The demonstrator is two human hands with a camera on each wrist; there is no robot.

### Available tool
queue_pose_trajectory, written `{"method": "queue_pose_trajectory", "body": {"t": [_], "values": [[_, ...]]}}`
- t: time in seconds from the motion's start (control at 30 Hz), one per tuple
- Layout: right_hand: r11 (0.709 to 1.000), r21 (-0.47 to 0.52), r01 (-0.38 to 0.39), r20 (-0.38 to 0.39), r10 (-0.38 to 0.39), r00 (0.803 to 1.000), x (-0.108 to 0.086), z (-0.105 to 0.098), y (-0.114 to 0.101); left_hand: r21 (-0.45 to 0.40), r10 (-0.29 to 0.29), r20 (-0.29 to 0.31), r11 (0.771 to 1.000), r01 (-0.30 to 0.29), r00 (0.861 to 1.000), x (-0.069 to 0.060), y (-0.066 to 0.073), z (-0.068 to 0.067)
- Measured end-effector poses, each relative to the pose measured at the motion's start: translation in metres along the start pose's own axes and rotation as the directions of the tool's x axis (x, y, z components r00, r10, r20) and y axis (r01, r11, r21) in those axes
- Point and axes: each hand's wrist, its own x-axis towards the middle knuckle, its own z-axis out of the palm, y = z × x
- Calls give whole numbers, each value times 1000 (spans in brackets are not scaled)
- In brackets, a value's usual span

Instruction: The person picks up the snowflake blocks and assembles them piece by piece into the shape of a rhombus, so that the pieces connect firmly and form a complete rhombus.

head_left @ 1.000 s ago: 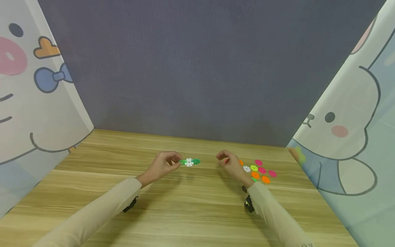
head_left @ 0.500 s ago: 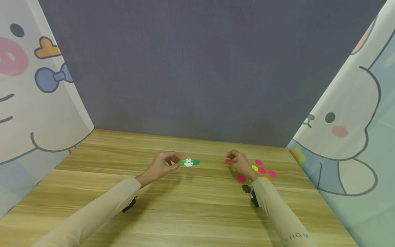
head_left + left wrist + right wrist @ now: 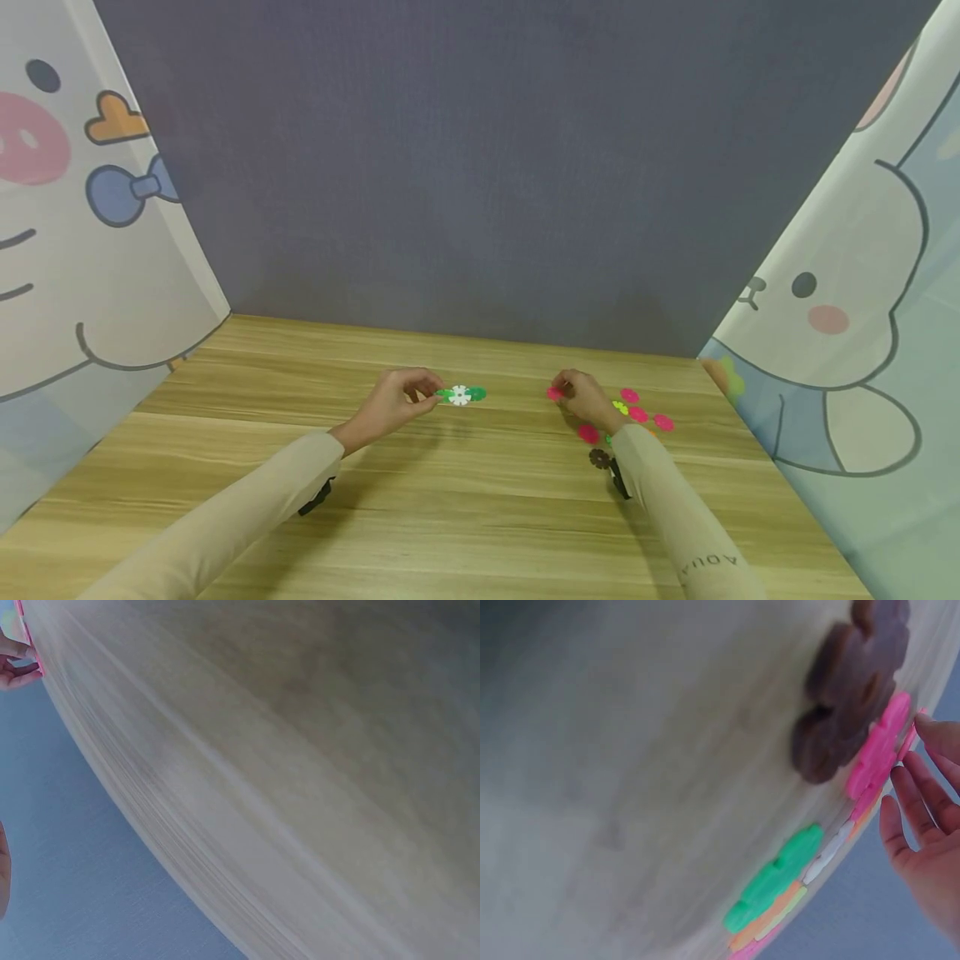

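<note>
My left hand [image 3: 393, 397] pinches one end of a short row of flower-shaped interlocking discs between thumb and fingers. The row has a light green disc [image 3: 444, 395] at the fingertips, a white disc [image 3: 460, 395] in the middle and a darker green disc [image 3: 477, 393] at the far end. To the right, my right hand [image 3: 587, 400] pinches the edge of a pink disc [image 3: 554, 392] near the table surface. The right wrist view shows thumb and index finger at that pink disc [image 3: 907, 741], the other fingers loosely bent. The left wrist view barely shows the left hand.
Loose discs lie around the right hand on the wooden table [image 3: 420, 517]: a brown disc [image 3: 599, 458], a pink one [image 3: 588, 433], a yellow one [image 3: 620, 407] and several more, some hidden by the arm. A grey panel [image 3: 465, 167] stands behind.
My right hand has moved right, from beside the discs onto the pink disc, and now pinches its edge. The left hand and its row of discs have stayed almost still.
</note>
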Motion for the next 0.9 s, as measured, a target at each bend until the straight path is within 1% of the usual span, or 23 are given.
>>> {"method": "queue_pose_trajectory", "body": {"t": [0.3,0.5,0.73,0.9], "values": [[1000,-19,-7,11,7,1000,2,1,0,3,-2,0,1000,2,1000,-1,0,0],[1000,-18,-6,-19,5,1000,2,-1,-2,2,-4,2,1000,4,1000,-1,-1,0],[999,-20,39,-46,-40,998,1,-4,0,-2,-7,3,1000,7,1000,0,-2,0],[998,24,52,-48,-51,998,-2,-7,0,-15,-20,10,1000,21,1000,-1,-2,-1]]}}
